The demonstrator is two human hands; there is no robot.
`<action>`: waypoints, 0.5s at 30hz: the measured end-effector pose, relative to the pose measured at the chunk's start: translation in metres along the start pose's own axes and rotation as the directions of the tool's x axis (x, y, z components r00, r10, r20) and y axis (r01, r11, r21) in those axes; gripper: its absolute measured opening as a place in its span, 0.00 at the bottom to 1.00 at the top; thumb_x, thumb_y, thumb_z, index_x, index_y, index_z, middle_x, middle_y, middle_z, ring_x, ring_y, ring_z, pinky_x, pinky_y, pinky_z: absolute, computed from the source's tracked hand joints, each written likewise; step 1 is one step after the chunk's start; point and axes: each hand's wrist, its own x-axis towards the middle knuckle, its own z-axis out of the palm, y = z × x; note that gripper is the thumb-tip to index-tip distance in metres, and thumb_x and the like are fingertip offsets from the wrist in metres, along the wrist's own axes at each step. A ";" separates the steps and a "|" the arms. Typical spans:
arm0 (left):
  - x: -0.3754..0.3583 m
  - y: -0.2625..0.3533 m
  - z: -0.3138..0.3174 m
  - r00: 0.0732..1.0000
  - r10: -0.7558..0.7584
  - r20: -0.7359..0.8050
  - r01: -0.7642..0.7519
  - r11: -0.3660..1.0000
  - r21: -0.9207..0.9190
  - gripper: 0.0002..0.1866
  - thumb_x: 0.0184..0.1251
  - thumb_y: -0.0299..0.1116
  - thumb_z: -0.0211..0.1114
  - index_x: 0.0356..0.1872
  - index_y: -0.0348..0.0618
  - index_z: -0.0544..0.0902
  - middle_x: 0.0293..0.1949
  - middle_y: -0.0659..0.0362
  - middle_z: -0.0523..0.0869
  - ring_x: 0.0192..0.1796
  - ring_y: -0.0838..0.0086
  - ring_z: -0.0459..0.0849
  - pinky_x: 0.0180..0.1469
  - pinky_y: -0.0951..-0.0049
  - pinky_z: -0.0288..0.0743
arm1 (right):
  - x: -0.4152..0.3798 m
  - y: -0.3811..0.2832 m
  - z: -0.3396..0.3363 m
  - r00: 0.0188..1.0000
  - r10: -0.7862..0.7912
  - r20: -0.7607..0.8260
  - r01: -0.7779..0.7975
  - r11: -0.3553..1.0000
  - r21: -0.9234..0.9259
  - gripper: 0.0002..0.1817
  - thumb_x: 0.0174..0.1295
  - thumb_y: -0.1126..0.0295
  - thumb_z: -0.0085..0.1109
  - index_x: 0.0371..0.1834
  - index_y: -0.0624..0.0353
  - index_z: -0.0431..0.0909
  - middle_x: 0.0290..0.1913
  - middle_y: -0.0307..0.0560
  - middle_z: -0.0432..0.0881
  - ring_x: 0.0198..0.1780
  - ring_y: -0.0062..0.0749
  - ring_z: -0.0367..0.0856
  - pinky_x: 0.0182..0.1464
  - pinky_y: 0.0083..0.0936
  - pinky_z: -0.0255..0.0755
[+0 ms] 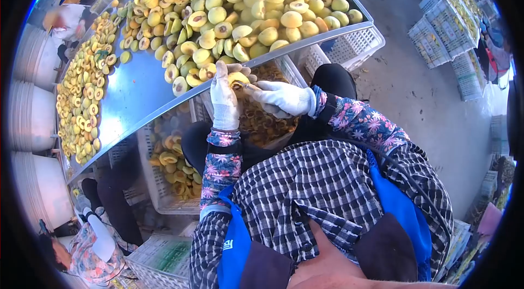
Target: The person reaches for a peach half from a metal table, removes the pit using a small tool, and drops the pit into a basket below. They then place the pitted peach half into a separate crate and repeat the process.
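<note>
My left hand (225,95), in a white glove, holds a yellow peach half (238,79) by the table's near edge, its cut face turned toward my right hand. My right hand (286,98), gloved too, is closed with its fingertips against that half. It seems to grip a small pitting tool (248,87), mostly hidden by the fingers. Just beyond my hands, halved peaches (218,16) lie heaped on a metal table (136,87), many with brown centres showing. Below my hands, between my knees, a crate holds peach pieces (265,119).
A white crate of peach halves (177,166) stands below the table at left. Another white crate (355,48) is under the right corner. Stacked crates (445,32) stand at far right. A co-worker (93,245) sits at lower left, another person (68,21) at upper left.
</note>
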 end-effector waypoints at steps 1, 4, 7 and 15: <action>-0.001 -0.001 -0.001 0.999 0.033 -0.007 -0.033 0.999 -0.006 0.28 0.70 0.59 0.54 0.38 0.38 0.75 0.33 0.49 0.84 0.30 0.63 0.85 0.34 0.65 0.82 | 0.001 0.000 0.001 1.000 -0.003 0.012 0.003 0.999 0.047 0.24 0.73 0.50 0.46 0.65 0.51 0.64 0.24 0.31 0.65 0.22 0.13 0.62 0.23 0.14 0.59; 0.003 -0.002 -0.003 0.996 0.059 -0.061 -0.062 0.997 -0.035 0.27 0.70 0.58 0.56 0.37 0.38 0.75 0.33 0.49 0.83 0.30 0.64 0.85 0.34 0.66 0.82 | 0.012 0.006 0.008 0.994 -0.063 -0.090 0.045 0.980 -0.196 0.24 0.73 0.51 0.46 0.65 0.52 0.64 0.24 0.33 0.67 0.23 0.14 0.65 0.23 0.15 0.61; 0.002 0.005 -0.006 0.999 -0.028 -0.024 0.028 1.000 0.010 0.23 0.72 0.52 0.57 0.35 0.37 0.78 0.29 0.51 0.84 0.26 0.64 0.84 0.30 0.69 0.81 | 0.034 0.041 -0.003 0.913 -0.367 -0.180 0.070 0.574 -0.816 0.31 0.72 0.50 0.46 0.71 0.58 0.59 0.30 0.36 0.74 0.30 0.21 0.75 0.33 0.19 0.73; 0.003 -0.003 -0.013 0.997 -0.067 -0.049 0.056 0.979 -0.197 0.22 0.73 0.54 0.55 0.39 0.41 0.75 0.32 0.53 0.83 0.29 0.63 0.84 0.31 0.67 0.80 | 0.021 0.019 0.014 0.944 -0.297 -0.145 0.186 0.841 -0.507 0.18 0.73 0.58 0.48 0.58 0.56 0.67 0.29 0.40 0.78 0.24 0.28 0.77 0.25 0.25 0.69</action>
